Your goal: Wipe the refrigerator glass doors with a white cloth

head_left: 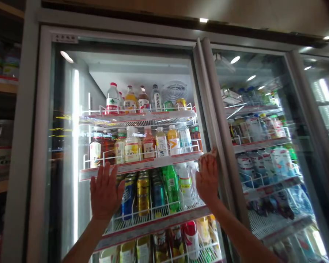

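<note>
My left hand (105, 191) is raised with its fingers stretched out and thumb apart, in front of the closed glass door (68, 153) of a drinks fridge. It holds nothing. Higher up on the right, my right hand (208, 177) is at the door's right edge, its fingers close together. A pale, crumpled patch (202, 157) shows around its fingertips, too blurred to name. Behind the glass, between both hands, stand a blue can (128, 199), gold cans (143, 193) and a green bottle (171, 186) on a wire shelf.
Bottled drinks fill the upper shelves (150, 160), with more bottles on the lowest one. The metal door frame (208, 80) divides this door from a second glass fridge door (263, 146). Shelves with jars (1, 135) stand at the far left.
</note>
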`<state>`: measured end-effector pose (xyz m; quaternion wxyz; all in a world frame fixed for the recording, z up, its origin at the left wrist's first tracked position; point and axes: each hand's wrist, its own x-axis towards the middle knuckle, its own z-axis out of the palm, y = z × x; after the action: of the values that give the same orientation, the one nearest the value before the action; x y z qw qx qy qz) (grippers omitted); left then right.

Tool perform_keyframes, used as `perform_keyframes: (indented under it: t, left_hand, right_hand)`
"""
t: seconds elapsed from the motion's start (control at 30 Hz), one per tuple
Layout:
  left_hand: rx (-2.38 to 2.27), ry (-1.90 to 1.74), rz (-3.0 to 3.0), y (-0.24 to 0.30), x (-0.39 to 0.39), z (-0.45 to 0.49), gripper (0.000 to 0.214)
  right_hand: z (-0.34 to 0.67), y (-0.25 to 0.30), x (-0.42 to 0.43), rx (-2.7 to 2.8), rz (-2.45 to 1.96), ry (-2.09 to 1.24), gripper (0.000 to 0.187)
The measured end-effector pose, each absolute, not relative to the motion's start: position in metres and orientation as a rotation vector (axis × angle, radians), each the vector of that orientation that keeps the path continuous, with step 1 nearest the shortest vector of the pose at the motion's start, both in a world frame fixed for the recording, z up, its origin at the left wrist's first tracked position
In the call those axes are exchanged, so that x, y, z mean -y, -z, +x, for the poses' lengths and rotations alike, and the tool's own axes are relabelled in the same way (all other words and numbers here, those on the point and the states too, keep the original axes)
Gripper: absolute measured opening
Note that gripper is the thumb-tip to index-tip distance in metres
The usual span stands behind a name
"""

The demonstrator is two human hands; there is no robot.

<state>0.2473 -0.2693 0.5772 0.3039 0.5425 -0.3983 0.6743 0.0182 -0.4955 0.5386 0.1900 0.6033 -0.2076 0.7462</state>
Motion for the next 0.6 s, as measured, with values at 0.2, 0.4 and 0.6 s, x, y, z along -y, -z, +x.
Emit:
perform_keyframes:
  t: [0.2,0.4,0.6]
  left_hand:
    - [1.054,-1.787,1.466,-0.573,0.268,0.244,0.062]
    - [1.053,-1.807,1.523,-0.553,0.267,0.248,0.061]
    - [1.052,-1.798,1.519,-0.552,0.266,0.248,0.061]
  right_hand:
    - [0.055,-0.507,0.437,0.185,2.126,-1.699,0.064]
    - [0.041,-0.539,0.471,0.528,1.78,-2.117,0.061]
    - [0.063,-0.51,0.424,0.074,2.153,-1.608,0.056]
